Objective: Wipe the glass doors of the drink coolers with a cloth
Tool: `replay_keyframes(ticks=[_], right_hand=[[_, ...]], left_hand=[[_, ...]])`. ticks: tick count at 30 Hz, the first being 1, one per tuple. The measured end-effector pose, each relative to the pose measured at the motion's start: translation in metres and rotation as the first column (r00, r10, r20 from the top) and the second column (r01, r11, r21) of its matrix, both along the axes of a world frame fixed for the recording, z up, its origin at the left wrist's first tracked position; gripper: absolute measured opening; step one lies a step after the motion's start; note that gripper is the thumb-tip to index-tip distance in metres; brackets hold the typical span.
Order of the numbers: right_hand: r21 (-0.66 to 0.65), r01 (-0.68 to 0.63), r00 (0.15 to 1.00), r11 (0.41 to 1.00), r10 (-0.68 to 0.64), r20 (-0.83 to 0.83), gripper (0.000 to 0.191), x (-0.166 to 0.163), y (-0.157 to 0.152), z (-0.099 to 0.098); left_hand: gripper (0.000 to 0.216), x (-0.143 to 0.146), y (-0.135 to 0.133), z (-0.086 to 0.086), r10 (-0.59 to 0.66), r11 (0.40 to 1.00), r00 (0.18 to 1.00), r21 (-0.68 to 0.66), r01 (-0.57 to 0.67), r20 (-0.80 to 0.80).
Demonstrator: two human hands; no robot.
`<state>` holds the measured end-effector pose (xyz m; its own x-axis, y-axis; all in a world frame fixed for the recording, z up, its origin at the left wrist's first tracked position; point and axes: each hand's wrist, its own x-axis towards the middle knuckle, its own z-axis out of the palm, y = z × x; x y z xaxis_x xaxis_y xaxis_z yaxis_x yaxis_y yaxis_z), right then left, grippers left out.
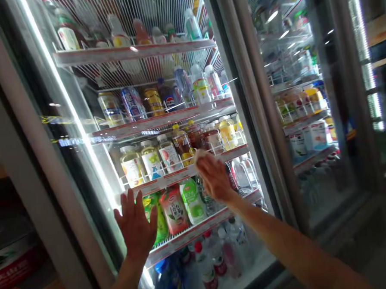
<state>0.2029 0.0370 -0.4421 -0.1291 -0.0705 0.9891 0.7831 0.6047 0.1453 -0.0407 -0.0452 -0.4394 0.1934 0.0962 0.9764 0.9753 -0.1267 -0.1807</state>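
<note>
A glass door (163, 79) with light reflections fronts a lit drinks fridge. My left hand (137, 227) is raised at the lower left of the glass with its fingers spread, holding nothing; I cannot tell whether it touches the pane. My right hand (214, 178) is at the middle of the door, its fingers over a pale, crumpled cloth (199, 155), mostly hidden by the hand. Behind the glass by my left hand sit a red drink bottle (174, 210) and a green-and-white one (192, 200). Juice bottles (152, 159) line the shelf above.
Cans (132, 103) and more bottles fill the upper shelves; bottles with red caps (204, 264) stand at the bottom. A metal door frame (258, 102) divides this fridge from another stocked one (302, 100) on the right. A red box (16, 266) sits on a shelf at the left.
</note>
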Motion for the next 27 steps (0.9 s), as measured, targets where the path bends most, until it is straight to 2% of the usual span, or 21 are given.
replay_keyframes(ticks=[2, 3, 4, 6, 8, 10, 12, 13, 14, 15, 17, 18, 19, 21, 23, 24, 25, 26, 27], right_hand=[[-0.02, -0.003, 0.948, 1.0, -0.003, -0.319, 0.057, 0.015, 0.007, 0.014], [-0.018, -0.035, 0.919, 0.999, 0.025, -0.394, 0.056, 0.016, 0.008, 0.02], [-0.014, -0.09, 0.917, 0.996, 0.077, -0.391, 0.055, 0.01, 0.006, 0.023], [-0.028, -0.259, 0.942, 0.965, 0.246, -0.229, 0.057, -0.014, -0.007, 0.024], [-0.086, -0.467, 0.883, 0.88, 0.458, -0.104, 0.058, -0.043, -0.026, 0.016], [-0.151, -0.666, 0.746, 0.731, 0.647, -0.157, 0.054, -0.058, -0.044, 0.008], [-0.186, -0.782, 0.622, 0.594, 0.735, -0.27, 0.05, -0.054, -0.052, 0.005], [-0.19, -0.794, 0.607, 0.577, 0.737, -0.297, 0.049, -0.046, -0.052, 0.005], [-0.177, -0.773, 0.632, 0.609, 0.714, -0.301, 0.049, -0.035, -0.049, 0.006], [-0.142, -0.715, 0.692, 0.684, 0.664, -0.283, 0.049, -0.022, -0.042, 0.008], [-0.043, -0.491, 0.85, 0.87, 0.468, -0.241, 0.05, 0.005, -0.023, 0.012], [0.002, -0.353, 0.911, 0.936, 0.344, -0.229, 0.051, 0.016, -0.013, 0.013], [0.026, -0.225, 0.95, 0.974, 0.225, -0.215, 0.052, 0.026, -0.002, 0.013], [0.013, -0.046, 0.983, 0.999, 0.048, -0.176, 0.054, 0.038, 0.014, 0.01], [-0.022, 0.032, 0.989, 0.999, -0.034, -0.144, 0.055, 0.041, 0.021, 0.006], [-0.029, 0.047, 0.989, 0.998, -0.051, -0.14, 0.055, 0.041, 0.022, 0.004], [-0.032, 0.053, 0.988, 0.998, -0.057, -0.144, 0.055, 0.04, 0.021, 0.003], [-0.029, 0.052, 0.987, 0.998, -0.056, -0.148, 0.055, 0.039, 0.02, 0.003], [-0.025, 0.049, 0.987, 0.998, -0.052, -0.15, 0.054, 0.038, 0.018, 0.003]], left_hand=[[0.063, 0.007, -0.005, 0.001, -0.073, 0.997, 0.997, -0.003, 0.072, -0.019], [0.061, 0.014, -0.006, 0.001, -0.128, 0.992, 0.991, -0.006, 0.128, -0.029], [0.06, 0.022, -0.007, 0.002, -0.192, 0.981, 0.981, -0.009, 0.192, -0.034], [0.055, 0.043, -0.004, 0.004, -0.337, 0.941, 0.941, -0.025, 0.336, -0.028], [0.05, 0.064, 0.004, 0.005, -0.455, 0.889, 0.891, -0.057, 0.454, -0.007], [0.048, 0.083, 0.015, 0.007, -0.495, 0.867, 0.869, -0.058, 0.495, 0.009], [0.048, 0.099, 0.027, 0.008, -0.428, 0.904, 0.904, 0.011, 0.428, -0.007], [0.049, 0.106, 0.033, 0.009, -0.357, 0.932, 0.934, 0.064, 0.358, -0.026], [0.047, 0.112, 0.038, 0.012, -0.275, 0.954, 0.96, 0.112, 0.28, -0.052], [0.045, 0.115, 0.041, 0.016, -0.195, 0.968, 0.977, 0.143, 0.205, -0.084], [0.039, 0.11, 0.044, 0.033, -0.071, 0.984, 0.982, 0.149, 0.097, -0.174], [0.037, 0.1, 0.042, 0.046, -0.038, 0.989, 0.973, 0.131, 0.07, -0.226], [0.036, 0.086, 0.038, 0.063, -0.016, 0.993, 0.963, 0.11, 0.047, -0.268], [0.036, 0.047, 0.027, 0.101, 0.026, 0.996, 0.964, 0.089, -0.002, -0.266], [0.038, 0.008, 0.015, 0.133, 0.081, 0.988, 0.996, 0.135, -0.074, -0.045], [0.041, -0.005, 0.01, 0.141, 0.081, 0.975, 0.995, 0.203, -0.092, 0.066], [0.044, -0.012, 0.007, 0.14, 0.067, 0.964, 0.994, 0.253, -0.088, 0.089], [0.046, -0.013, 0.004, 0.131, 0.047, 0.96, 0.998, 0.274, -0.054, 0.034], [0.047, -0.008, 0.003, 0.114, 0.025, 0.963, 0.996, 0.269, -0.001, -0.089]])
